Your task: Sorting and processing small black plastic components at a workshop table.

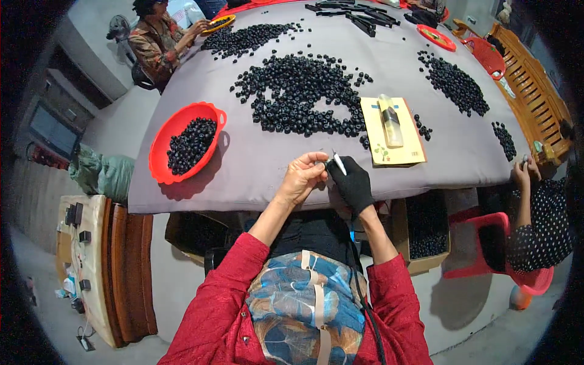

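My bare left hand [303, 177] is above the near edge of the table, thumb and fingertips pinched together on something too small to make out. Beside it, almost touching, my right hand [353, 184] wears a black glove and is closed around a slim white pen-shaped tool [339, 163] with a thin pointed end. Beyond both hands spreads a large pile of small round black pieces [304, 91]. A red plastic basket [157, 152] to the left holds more of these pieces.
A yellow booklet [377, 153] with a clear tube-shaped case [392, 125] lies right of the pile. More black pieces [453, 85] lie farther right. Other people sit at the far left and right. Boxes [429, 261] stand under the table, near a red chair [486, 267].
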`<state>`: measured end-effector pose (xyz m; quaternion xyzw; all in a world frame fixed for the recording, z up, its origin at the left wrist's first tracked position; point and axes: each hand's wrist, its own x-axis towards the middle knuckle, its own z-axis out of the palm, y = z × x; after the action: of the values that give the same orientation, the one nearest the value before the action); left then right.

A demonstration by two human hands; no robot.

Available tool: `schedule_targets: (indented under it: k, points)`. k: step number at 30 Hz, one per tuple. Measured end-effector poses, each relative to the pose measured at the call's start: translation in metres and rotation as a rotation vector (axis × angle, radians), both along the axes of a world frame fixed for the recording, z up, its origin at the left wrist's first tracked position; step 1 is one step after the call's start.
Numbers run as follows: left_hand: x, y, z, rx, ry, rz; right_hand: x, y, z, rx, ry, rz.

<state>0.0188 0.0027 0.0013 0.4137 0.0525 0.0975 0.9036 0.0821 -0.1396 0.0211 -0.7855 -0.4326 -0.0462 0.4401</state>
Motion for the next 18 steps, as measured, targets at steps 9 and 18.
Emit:
schedule_targets:
  k: [9,18]
  points:
    - [-0.005,-0.002,0.020,0.133,0.002,0.136,0.000,-0.002,-0.007,0.024,0.019,0.027]
    - [-0.066,0.087,0.081,0.795,0.074,0.550,-0.001,0.005,-0.013,0.183,0.140,-0.038]
